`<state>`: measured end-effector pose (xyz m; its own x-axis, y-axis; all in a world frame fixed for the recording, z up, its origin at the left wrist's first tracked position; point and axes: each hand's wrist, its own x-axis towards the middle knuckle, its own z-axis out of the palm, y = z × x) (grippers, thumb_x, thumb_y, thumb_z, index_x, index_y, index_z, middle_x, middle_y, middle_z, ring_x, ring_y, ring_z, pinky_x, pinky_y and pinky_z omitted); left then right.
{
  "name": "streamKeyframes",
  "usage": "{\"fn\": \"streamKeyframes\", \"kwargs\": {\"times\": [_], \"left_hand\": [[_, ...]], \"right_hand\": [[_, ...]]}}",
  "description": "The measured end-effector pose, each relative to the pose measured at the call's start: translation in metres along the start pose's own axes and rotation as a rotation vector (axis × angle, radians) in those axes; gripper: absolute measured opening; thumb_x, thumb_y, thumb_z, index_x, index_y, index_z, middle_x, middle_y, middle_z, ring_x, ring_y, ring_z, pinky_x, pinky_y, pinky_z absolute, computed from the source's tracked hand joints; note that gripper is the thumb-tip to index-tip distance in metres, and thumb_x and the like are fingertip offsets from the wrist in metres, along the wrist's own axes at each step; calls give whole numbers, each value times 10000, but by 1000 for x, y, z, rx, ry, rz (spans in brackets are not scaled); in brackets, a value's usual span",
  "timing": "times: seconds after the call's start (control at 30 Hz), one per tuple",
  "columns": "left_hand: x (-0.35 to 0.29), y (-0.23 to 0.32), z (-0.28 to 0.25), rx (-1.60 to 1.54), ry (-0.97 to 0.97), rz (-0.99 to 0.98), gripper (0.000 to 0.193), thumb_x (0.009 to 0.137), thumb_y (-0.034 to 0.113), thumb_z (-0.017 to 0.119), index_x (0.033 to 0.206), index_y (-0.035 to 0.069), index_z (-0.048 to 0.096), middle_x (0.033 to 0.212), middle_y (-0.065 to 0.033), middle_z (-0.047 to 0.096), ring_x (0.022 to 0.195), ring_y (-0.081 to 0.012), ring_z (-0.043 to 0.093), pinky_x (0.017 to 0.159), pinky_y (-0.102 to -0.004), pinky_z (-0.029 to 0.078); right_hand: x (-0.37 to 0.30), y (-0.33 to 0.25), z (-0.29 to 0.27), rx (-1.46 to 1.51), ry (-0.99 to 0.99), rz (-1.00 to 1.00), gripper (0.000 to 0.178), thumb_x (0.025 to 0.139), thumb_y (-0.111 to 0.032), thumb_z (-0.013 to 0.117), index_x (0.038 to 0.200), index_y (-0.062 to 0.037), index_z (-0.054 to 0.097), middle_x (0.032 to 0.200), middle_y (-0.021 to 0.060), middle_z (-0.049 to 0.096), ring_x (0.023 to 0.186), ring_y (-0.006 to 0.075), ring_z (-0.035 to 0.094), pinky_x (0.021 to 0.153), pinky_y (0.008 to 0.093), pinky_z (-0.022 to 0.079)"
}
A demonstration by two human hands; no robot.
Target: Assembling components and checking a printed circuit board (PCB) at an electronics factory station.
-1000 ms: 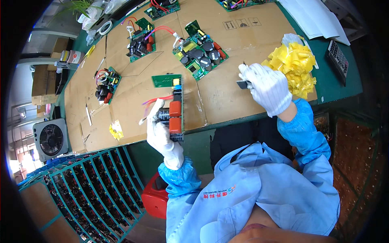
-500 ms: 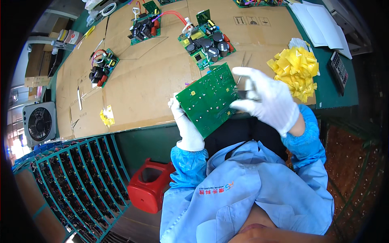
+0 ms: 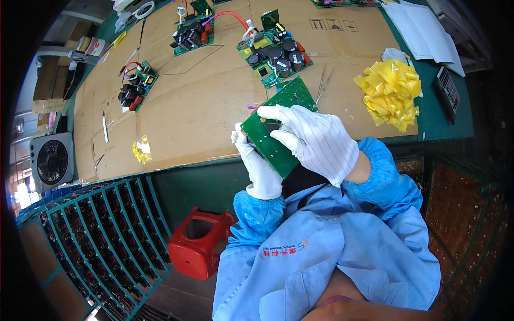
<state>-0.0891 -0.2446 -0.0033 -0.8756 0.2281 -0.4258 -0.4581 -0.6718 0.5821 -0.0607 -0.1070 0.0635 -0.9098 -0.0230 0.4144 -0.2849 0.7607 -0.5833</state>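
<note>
"Head view: where's the green circuit board (image 3: 274,154)?"

"Between my hands, tilted. Left hand (image 3: 259,172) holds its left edge; right hand (image 3: 322,142) lies over its face, from the right. Long axis seems lower left to upper right."

"Right one's fingers?"

"Narrow, seemingly pinching a small dark piece (image 3: 273,127); whether it touches the board, can't tell."

"Writing?"

"Red and blue lettering (image 3: 279,252) on my jacket (image 3: 332,235); handling symbols (image 3: 334,25) printed on the cardboard (image 3: 187,128)."

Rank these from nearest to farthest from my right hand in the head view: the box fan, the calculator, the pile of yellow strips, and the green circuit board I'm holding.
1. Green circuit board: at the right hand, under its fingers.
2. Pile of yellow strips: to the right, on the cardboard.
3. Calculator: farther right.
4. Box fan: far left.
</note>
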Motion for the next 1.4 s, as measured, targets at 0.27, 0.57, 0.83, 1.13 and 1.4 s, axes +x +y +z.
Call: {"fn": "streamKeyframes", "kwargs": {"times": [0.27,0.57,0.83,1.13,1.4], "left_hand": [[-3,-5,4,-16,111,14,556,1004,575,483,1295,110,573,1214,-66,636,1104,-215,619,953,-372,520],[-9,-7,6,5,20,46,541,1013,568,469,1306,123,561,1264,-65,618,1160,-220,598,1010,-373,492],[-2,-7,6,29,96,20,578,1002,580,463,1358,131,535,1336,-84,591,1203,-253,592,1017,-434,508],[-5,-8,9,22,48,44,558,992,561,475,1351,137,533,1348,-71,565,1231,-251,562,1035,-436,485],[-7,-6,17,24,62,33,627,983,594,472,1398,126,513,1398,-89,543,1243,-271,560,1040,-459,484]], "right_hand": [[1,-2,-2,-42,-15,-25,288,937,-202,608,1218,-143,622,1024,41,685,862,219,691,662,333,560],[-8,2,5,-67,-17,21,249,943,-210,607,1181,-143,634,1004,53,683,834,220,691,662,322,564],[-2,18,-20,511,245,282,223,934,-50,615,1141,-41,697,1082,133,721,945,261,715,835,312,561],[-40,47,-18,12,111,180,226,956,-182,620,1179,-159,649,1009,54,712,857,265,694,665,359,554],[-47,45,-15,21,17,228,251,970,-195,596,1220,-182,609,1062,49,702,875,256,698,633,358,546]]}}
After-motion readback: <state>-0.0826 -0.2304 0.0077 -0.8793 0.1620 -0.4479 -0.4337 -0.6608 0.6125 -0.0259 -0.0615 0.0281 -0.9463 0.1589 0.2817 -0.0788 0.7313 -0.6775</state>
